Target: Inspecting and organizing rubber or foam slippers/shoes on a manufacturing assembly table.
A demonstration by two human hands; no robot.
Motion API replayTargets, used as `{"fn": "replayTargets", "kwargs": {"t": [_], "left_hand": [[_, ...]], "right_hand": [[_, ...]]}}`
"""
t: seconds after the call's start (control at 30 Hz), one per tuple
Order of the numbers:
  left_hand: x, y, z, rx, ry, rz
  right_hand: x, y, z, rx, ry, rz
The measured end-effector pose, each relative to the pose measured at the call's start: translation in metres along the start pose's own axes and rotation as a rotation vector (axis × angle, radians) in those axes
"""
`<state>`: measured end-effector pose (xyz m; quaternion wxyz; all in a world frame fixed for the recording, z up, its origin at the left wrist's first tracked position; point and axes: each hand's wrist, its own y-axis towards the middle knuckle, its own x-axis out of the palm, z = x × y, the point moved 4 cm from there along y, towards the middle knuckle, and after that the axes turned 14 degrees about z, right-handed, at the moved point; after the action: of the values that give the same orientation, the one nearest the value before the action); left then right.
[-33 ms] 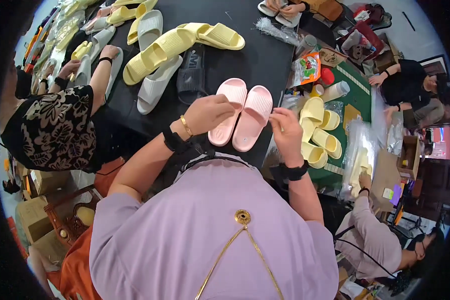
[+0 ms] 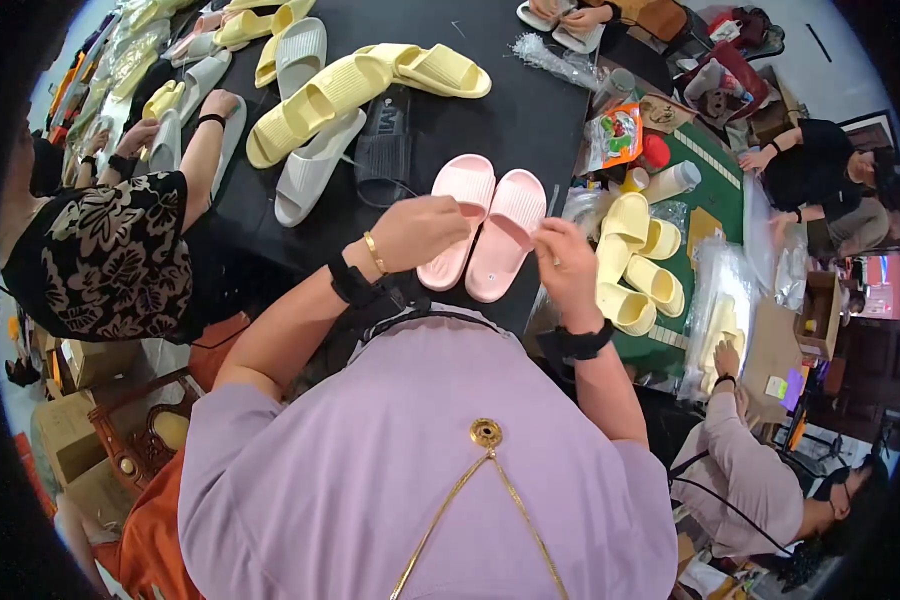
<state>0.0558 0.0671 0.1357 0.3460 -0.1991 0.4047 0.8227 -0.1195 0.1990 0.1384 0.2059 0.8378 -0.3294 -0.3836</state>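
A pair of pale pink slide slippers lies side by side on the black table in front of me, the left slipper (image 2: 454,220) and the right slipper (image 2: 506,238). My left hand (image 2: 422,232) is over the left slipper's outer side, fingers curled together near its strap and footbed. Beside the right slipper's outer edge, my right hand (image 2: 567,258) has its fingertips pinched together. Whatever is between either hand's fingers is hidden or too small to make out. A dark see-through slide slipper (image 2: 384,150) lies just beyond my left hand, with a thin strand curving near it.
Yellow slippers (image 2: 320,105) and a grey slipper (image 2: 318,170) lie farther left on the black table. Yellow slippers (image 2: 625,222) rest on a green surface at right, near a white cup (image 2: 673,180) and an orange packet (image 2: 613,137). Other people work on both sides.
My right hand has shifted slightly left, toward the right pink slipper. The pink slippers have barely moved. A thin strand now shows by the see-through slipper.
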Motion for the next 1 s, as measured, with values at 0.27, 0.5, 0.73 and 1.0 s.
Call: {"fn": "replayTargets", "kwargs": {"t": [0.27, 0.5, 0.73, 1.0], "left_hand": [[0.076, -0.065, -0.041, -0.025, 0.031, -0.552], [0.088, -0.06, -0.052, -0.23, -0.031, -0.741], [0.123, -0.045, -0.068, -0.268, -0.038, -0.539], [0.119, -0.031, -0.049, -0.298, -0.075, -0.455]], "right_hand": [[0.059, -0.085, 0.054, 0.005, -0.023, -0.541], [0.068, -0.07, 0.071, -0.028, -0.068, -0.392], [0.066, -0.052, 0.053, 0.048, -0.049, -0.358], [0.063, -0.067, 0.061, 0.146, 0.016, -0.364]]}}
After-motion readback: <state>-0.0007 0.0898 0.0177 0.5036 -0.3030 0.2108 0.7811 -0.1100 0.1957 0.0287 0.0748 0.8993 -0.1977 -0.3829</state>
